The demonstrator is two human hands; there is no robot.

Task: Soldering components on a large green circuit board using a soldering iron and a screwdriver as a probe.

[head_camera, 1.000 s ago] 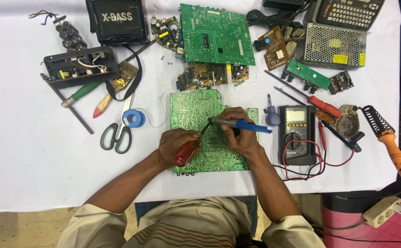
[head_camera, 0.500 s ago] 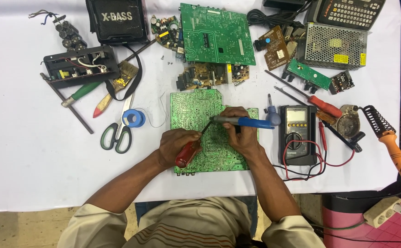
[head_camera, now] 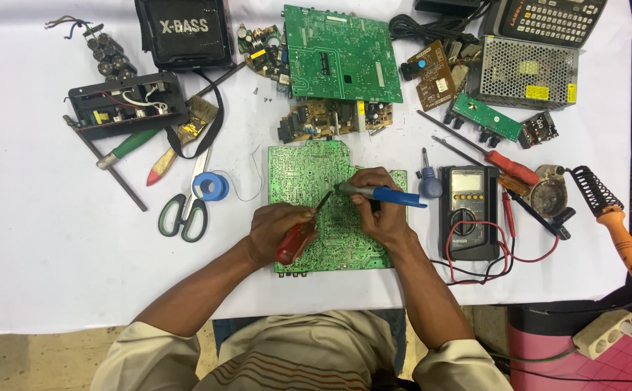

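Head view showed, at left of centre, green-handled scissors (head_camera: 184,210) and a blue tape roll (head_camera: 210,187) lying close to the green circuit board (head_camera: 314,181) at the middle of the white bench (head_camera: 48,261). The left hand (head_camera: 278,230) was clenched round a red-handled screwdriver (head_camera: 295,241), its tip resting on the board. Just right, the right hand (head_camera: 379,211) gripped a blue-handled tool (head_camera: 382,193), its point meeting the screwdriver's tip. I judged that too much pressure might make either tip skid and scratch the fine tracks, since nothing clamped the board. Further right, the multimeter (head_camera: 468,210) trailed red and black leads (head_camera: 505,250) near the right forearm; a careless elbow could drag it. The orange-handled soldering iron (head_camera: 620,232) lay at the far right edge.
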